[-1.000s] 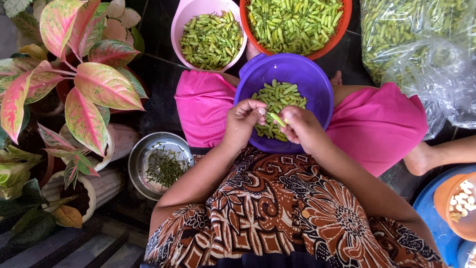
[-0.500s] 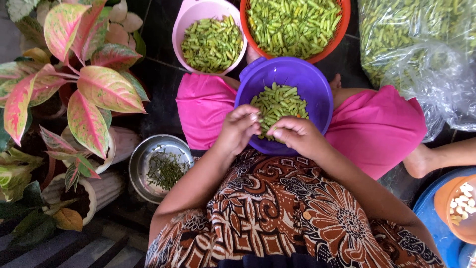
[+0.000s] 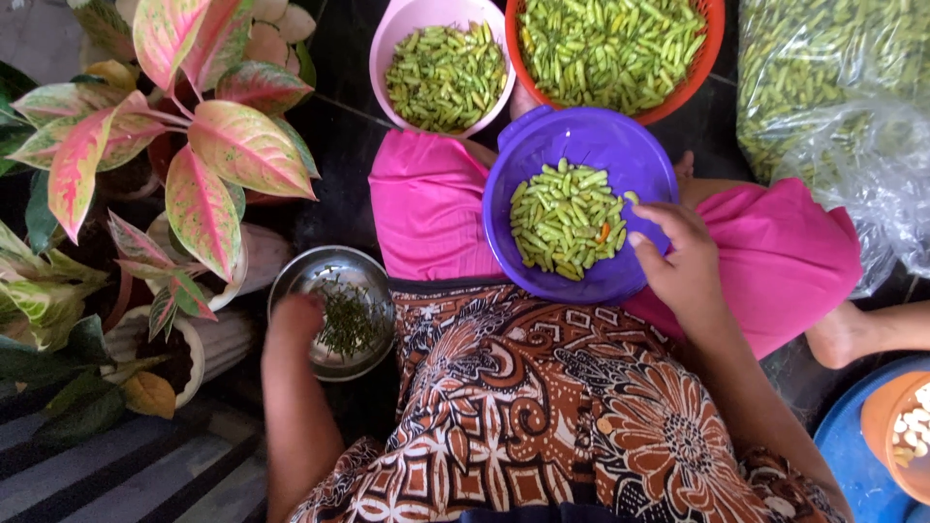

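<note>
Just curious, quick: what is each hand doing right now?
Left hand: over the metal bowl of stems, grip cannot be told.
Right hand: open, fingers at the purple bowl.

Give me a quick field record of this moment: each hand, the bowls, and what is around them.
left hand: over the rim of the steel bowl, which holds thin green stems; grip blurred
right hand: at the right rim of the purple bowl, fingers over the green chillies; whether it holds one is unclear
purple bowl: rests on the lap, on pink cloth
pink bowl: holds green chillies, beyond the lap
orange basket: full of green chillies
plastic bag: more chillies, right
potted plant: pink-green leaves, left
</note>
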